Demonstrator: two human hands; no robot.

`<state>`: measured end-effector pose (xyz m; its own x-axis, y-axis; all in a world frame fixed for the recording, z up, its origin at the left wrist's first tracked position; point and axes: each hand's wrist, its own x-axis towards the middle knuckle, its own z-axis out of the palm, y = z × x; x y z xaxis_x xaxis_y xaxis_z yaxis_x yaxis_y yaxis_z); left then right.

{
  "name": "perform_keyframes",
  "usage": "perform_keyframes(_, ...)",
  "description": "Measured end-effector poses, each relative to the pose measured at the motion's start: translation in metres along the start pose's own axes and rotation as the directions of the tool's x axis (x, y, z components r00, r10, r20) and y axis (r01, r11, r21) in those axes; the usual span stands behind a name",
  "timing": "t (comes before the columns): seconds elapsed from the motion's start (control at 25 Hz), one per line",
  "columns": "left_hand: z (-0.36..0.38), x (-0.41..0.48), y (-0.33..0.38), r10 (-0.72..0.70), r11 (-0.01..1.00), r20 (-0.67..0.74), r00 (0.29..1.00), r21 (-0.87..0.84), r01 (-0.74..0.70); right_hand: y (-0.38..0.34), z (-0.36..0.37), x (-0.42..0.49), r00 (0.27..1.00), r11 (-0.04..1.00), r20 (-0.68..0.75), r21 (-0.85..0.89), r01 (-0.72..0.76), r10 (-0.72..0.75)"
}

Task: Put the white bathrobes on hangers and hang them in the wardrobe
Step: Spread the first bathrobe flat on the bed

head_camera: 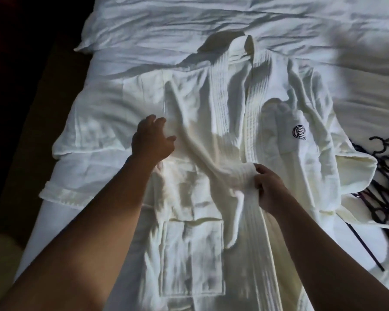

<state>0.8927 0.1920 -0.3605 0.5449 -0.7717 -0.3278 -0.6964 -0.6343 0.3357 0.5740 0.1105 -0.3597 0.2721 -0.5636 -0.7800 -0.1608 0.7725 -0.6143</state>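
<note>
A white bathrobe [229, 113] lies face up on the bed, collar at the far end, a dark round logo on its right chest and a patch pocket near me. My right hand [268, 187] grips a bunched fold of the robe's front panel at the waist. My left hand [152, 138] rests on the robe's left side with curled fingers pressing on the cloth; it does not pinch anything that I can see. Several dark hangers [384, 176] lie in a heap at the right edge of the bed, partly under the robe's right sleeve.
The bed [112, 90] is covered with a rumpled white duvet, and a pillow [166, 21] lies across the far end. Dark floor runs along the bed's left side. A white belt strip [366, 223] trails to the right near the hangers.
</note>
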Motion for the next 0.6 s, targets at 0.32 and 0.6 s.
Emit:
perform_keyframes(0.32,0.026,0.087,-0.027,-0.001,0.984,0.014,1.000,0.180,-0.002,-0.020,0.018,0.042,0.998,0.976,0.065,-0.219,0.014,0.001)
perform_keyframes(0.6,0.023,0.106,-0.024,-0.034,0.971,0.128,0.991,0.240,0.002,-0.038,0.030,0.067,0.956,0.918,-0.095,-0.318,0.236,-0.279)
